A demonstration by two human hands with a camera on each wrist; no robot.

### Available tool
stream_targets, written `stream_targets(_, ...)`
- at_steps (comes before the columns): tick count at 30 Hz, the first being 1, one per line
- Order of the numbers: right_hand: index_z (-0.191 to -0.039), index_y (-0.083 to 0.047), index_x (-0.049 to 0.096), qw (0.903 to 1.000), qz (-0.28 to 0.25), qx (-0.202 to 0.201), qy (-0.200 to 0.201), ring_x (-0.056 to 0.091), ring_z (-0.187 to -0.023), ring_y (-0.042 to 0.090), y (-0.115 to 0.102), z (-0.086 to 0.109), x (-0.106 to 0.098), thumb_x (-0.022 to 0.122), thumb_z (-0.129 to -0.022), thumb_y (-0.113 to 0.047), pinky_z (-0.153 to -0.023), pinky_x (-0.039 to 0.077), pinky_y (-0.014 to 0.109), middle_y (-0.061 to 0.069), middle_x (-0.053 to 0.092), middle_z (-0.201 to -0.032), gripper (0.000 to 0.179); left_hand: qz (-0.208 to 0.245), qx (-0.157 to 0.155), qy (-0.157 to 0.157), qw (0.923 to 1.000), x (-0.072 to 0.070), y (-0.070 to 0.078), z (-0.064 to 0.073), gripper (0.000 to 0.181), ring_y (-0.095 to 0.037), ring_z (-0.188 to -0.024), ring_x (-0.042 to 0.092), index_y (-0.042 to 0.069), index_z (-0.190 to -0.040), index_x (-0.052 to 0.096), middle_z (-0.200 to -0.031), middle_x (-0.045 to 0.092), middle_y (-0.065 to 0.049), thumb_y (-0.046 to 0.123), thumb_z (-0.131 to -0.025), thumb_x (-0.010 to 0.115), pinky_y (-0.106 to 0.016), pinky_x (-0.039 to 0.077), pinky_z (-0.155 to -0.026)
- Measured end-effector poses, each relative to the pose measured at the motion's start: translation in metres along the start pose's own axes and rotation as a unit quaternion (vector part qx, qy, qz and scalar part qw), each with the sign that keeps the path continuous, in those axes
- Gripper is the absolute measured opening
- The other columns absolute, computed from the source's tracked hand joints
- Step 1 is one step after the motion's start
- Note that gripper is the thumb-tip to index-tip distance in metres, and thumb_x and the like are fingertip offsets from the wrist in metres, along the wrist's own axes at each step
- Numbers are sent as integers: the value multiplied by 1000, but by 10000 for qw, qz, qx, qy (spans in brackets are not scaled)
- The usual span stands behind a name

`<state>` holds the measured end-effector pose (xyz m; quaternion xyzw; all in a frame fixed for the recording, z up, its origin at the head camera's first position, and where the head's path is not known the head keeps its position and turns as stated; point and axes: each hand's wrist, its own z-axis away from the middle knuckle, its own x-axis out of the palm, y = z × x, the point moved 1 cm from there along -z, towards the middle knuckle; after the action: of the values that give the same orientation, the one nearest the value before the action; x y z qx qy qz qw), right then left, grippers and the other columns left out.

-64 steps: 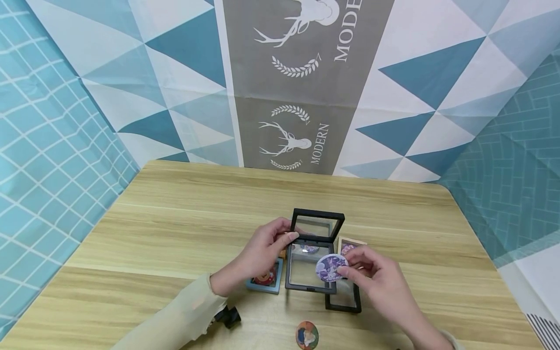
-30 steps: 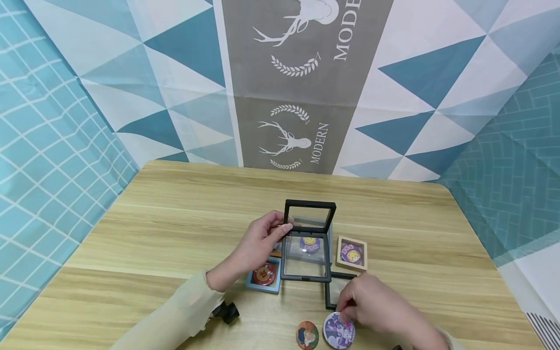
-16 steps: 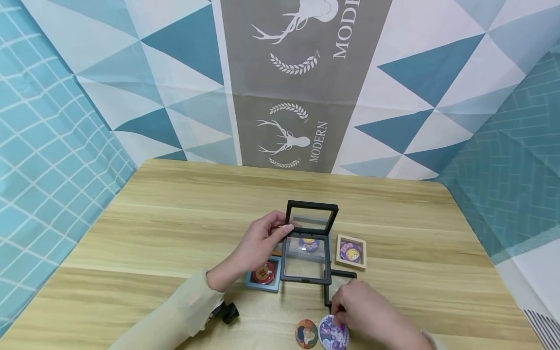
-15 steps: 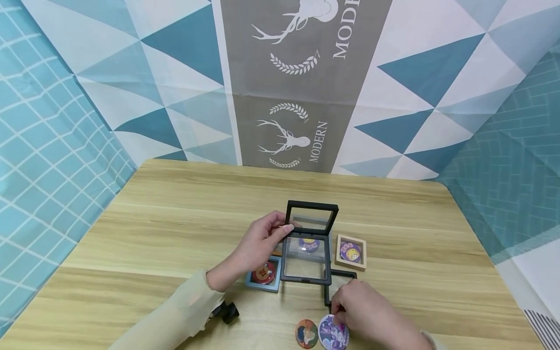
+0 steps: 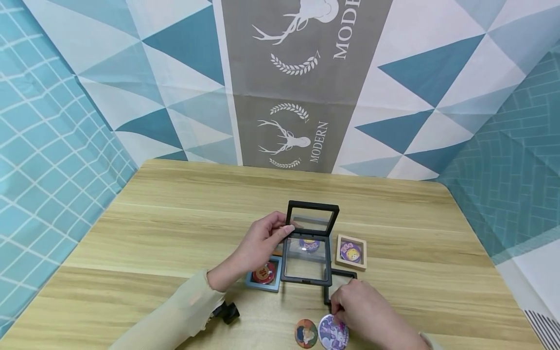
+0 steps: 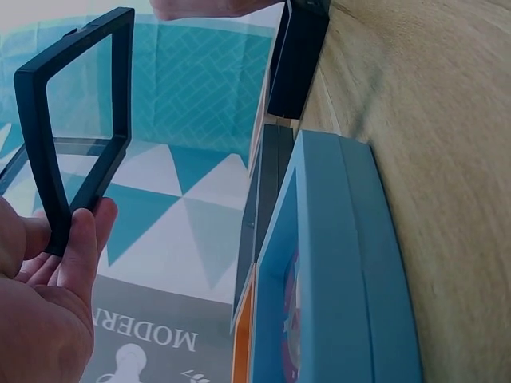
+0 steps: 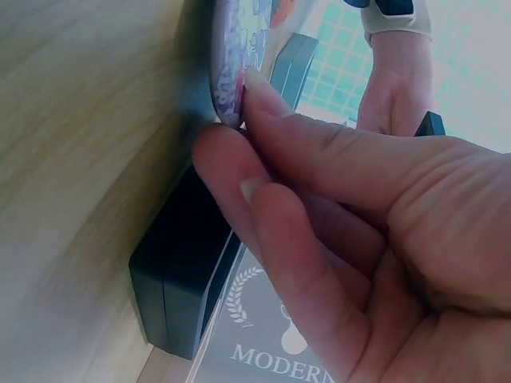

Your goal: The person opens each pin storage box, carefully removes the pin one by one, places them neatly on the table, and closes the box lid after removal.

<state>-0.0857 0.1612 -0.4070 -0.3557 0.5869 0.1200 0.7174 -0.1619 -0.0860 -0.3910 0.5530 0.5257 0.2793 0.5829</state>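
My left hand (image 5: 260,243) grips the left side of a black hinged display frame (image 5: 306,281), thumb in front. The frame is held above the table with its two halves spread apart; clear film fills each half. Near the table's front edge, my right hand (image 5: 363,308) pinches the rim of a round purple-and-white badge (image 5: 332,335) between thumb and index finger. In the right wrist view the badge (image 7: 242,40) shows nearly edge-on, close to the tabletop. Beside it, on the left, lies a round orange-and-green badge (image 5: 306,334).
A blue frame (image 5: 274,288) holding a red badge lies below my left hand. A wooden frame (image 5: 364,253) with a purple-yellow badge lies right of the held frame. Another black frame (image 5: 343,273) lies partly under my right hand. An orange frame (image 6: 243,335) is mostly hidden.
My right hand has brought the purple badge down from beside the black frame to the table, next to the orange-and-green badge. My left hand has shifted slightly with the frame. The last half second shows little movement.
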Motion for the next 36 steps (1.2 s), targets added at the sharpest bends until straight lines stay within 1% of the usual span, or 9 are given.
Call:
stream_targets(3, -64, -22, 70, 9999, 44, 78, -92, 47, -59, -1, -1, 0, 0, 86, -72, -11, -54, 44, 23, -18, 58, -63, 21, -5, -3, 21, 10000, 0, 0, 0, 20, -14, -62, 47, 6, -114, 65, -87, 66, -6, 20, -104, 54, -24, 39, -55)
stream_targets(12, -64, -21, 70, 9991, -7, 303, -302, 44, -58, -1, -2, -1, 0, 87, -73, -13, -53, 42, 23, -18, 58, -63, 20, 17, -10, 64, 10000, -1, 1, 1, 18, -13, -59, 45, 8, -113, 65, -82, 62, -3, 20, -104, 54, -24, 38, -53)
stream_targets(17, -64, -22, 70, 9997, -81, 213, -65, 46, -59, -3, -1, 2, -3, 88, -70, -18, -53, 43, 23, -19, 58, -64, 20, 77, -6, 60, 10000, -1, 0, 0, 19, -14, -65, 54, 7, -113, 64, -86, 66, -2, 19, -104, 55, -24, 41, -54)
stream_targets(21, -65, -23, 70, 9994, -206, 130, 253, 50, -60, -4, 3, 3, -12, 88, -71, -19, -53, 45, 22, -18, 62, -65, 19, 62, 24, 56, 10000, -1, 0, 0, 19, -13, -62, 51, 6, -113, 65, -87, 66, -4, 19, -104, 55, -24, 40, -53)
stream_targets(25, -73, -23, 74, 9933, -603, 556, 818, 52, -60, -5, 7, 5, -27, 84, -77, -15, -53, 47, 20, -17, 66, -69, 14, 46, 91, 14, 9999, 0, 1, 0, 17, -13, -60, 47, 8, -113, 65, -89, 68, -4, 19, -104, 54, -23, 38, -53)
stream_targets(29, -93, -16, 76, 9698, -1567, 1161, 1466, 59, -61, 0, 11, 4, -38, 76, -89, -14, -53, 51, 21, -14, 67, -74, 5, 63, 205, -45, 9998, 2, 0, 0, 17, -18, -67, 55, 9, -113, 65, -95, 71, 1, 19, -104, 54, -25, 44, -59)
stream_targets(31, -109, -11, 73, 9510, -2309, 1247, 1635, 65, -64, 7, 12, 3, -40, 69, -95, -15, -57, 55, 24, -8, 70, -78, 15, 104, 224, -80, 9997, 3, 0, 1, 16, -23, -72, 60, 10, -113, 65, -97, 72, 3, 19, -104, 55, -27, 49, -62)
stream_targets(34, -134, -1, 57, 9179, -3475, 1144, 1536, 70, -71, 17, 13, 0, -39, 60, -102, -17, -65, 59, 30, 5, 72, -85, 37, 225, 238, -181, 9993, 5, 0, 1, 17, -32, -82, 66, 9, -114, 64, -100, 71, 1, 18, -104, 55, -36, 55, -69)
stream_targets(36, -144, 3, 45, 8983, -4032, 1061, 1385, 70, -74, 20, 12, -1, -36, 57, -103, -18, -66, 59, 34, 11, 72, -89, 47, 263, 217, -227, 9992, 7, 1, 2, 16, -34, -84, 66, 8, -114, 64, -101, 71, 0, 17, -104, 55, -39, 55, -70)
